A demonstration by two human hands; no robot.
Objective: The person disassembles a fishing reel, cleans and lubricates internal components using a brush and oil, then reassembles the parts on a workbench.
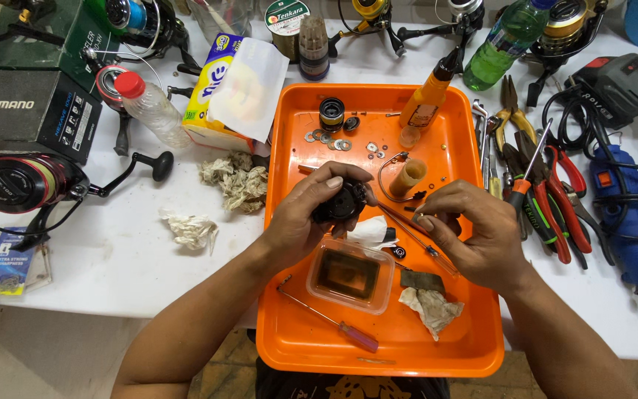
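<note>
Over the orange tray (289, 222), our left hand (308, 222) grips a small, rigid black reel body (342, 203) by its sides while our right hand (474, 233) fingers pinch something tiny, probably easily dropped.

i see an orange tray (289, 222) at the table's (112, 258) near edge, a clear plastic tub (350, 275) and a purple-handled screwdriver (334, 324) lying in it. an orange squeeze bottle (426, 100) leans at the tray's far edge beside loose washers (326, 138). pliers (555, 199) and a blue rotary tool (622, 214) lie toward the right edge, crumpled tissues (234, 177) and a black spinning reel (27, 185) toward the left.
</note>
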